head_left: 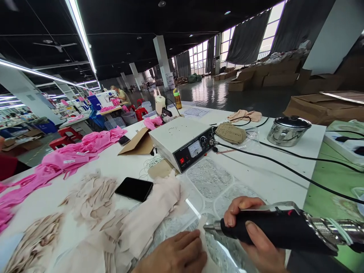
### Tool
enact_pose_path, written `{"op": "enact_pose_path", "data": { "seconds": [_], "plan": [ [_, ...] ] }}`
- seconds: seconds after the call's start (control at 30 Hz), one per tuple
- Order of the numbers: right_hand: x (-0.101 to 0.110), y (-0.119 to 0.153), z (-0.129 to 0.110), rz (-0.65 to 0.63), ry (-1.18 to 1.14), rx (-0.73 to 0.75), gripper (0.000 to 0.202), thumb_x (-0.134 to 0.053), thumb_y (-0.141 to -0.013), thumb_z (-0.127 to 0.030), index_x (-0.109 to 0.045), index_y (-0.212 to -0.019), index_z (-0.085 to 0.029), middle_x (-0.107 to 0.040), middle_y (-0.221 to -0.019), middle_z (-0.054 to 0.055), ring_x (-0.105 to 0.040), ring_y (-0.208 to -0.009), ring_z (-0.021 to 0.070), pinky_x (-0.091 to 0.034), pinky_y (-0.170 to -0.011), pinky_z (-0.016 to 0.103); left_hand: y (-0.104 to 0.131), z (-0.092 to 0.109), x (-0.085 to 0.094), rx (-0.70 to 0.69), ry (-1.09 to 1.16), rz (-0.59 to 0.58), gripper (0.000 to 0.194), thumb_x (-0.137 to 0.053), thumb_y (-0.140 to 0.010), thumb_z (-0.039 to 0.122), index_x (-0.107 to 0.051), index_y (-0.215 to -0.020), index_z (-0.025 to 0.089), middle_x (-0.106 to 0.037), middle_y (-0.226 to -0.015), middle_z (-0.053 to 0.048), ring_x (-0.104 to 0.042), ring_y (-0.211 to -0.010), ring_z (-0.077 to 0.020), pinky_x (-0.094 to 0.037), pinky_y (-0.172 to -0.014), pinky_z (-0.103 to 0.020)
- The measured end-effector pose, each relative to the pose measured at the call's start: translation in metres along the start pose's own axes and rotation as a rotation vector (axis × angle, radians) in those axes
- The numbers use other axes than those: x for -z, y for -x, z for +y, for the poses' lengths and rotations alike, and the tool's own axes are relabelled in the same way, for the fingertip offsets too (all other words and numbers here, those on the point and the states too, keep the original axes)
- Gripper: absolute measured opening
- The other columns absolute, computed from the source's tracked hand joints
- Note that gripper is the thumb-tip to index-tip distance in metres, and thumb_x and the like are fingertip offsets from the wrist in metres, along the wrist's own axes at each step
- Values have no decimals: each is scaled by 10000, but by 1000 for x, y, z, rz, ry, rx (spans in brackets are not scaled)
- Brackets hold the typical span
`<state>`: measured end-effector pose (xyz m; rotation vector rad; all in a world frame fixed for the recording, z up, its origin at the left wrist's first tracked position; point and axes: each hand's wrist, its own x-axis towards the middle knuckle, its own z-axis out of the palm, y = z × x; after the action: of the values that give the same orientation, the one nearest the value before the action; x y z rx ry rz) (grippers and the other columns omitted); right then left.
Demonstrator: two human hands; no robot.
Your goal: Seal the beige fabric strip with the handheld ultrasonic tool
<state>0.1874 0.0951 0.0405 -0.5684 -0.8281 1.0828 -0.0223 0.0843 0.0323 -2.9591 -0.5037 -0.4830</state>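
Observation:
My right hand point(256, 235) grips a black handheld tool point(273, 229) with a metal tip pointing left and a silver rear end. The tip hovers over a pale strip of fabric point(203, 227) at the table's near edge. My left hand point(176, 256) lies flat on that fabric, just left of the tip, fingers together. A black cable point(284, 168) runs from the tool's side of the table to a white control box point(182, 142) with a dial gauge and red switch. Beige fabric pieces point(153, 216) lie left of my hands.
A black phone point(134, 188) lies on the white table point(270, 178). Pink fabric point(71, 157) is heaped at the left, clear plastic trays point(209, 176) sit ahead, a steel lidded pot point(287, 131) at the right. A person sits at a far sewing station point(121, 94).

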Motion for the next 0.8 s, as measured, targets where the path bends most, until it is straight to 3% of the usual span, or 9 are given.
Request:
{"op": "enact_pose_path", "data": {
  "seconds": [0.33, 0.8],
  "plan": [
    [-2, 2, 6, -2, 14, 47, 161, -640, -861, -384, -541, -914, -268, -529, -802, -13, -536, -613, 157, -450, -605, 332, -3, 0, 13, -20, -5, -16, 93, -536, -963, 145, -579, -1039, 115, -664, -987, -111, -621, -1122, -241, -504, -984, -346],
    [1, -5, 8, -31, 13, 52, 132, -648, -860, -353, -572, -907, -256, -551, -800, -8, -540, -608, 159, -449, -597, 320, -3, -2, 6, -65, -68, 0, 103, -535, -962, 144, -569, -1059, 138, -664, -941, -91, -641, -1080, -239, -518, -942, -333]
  ]
}}
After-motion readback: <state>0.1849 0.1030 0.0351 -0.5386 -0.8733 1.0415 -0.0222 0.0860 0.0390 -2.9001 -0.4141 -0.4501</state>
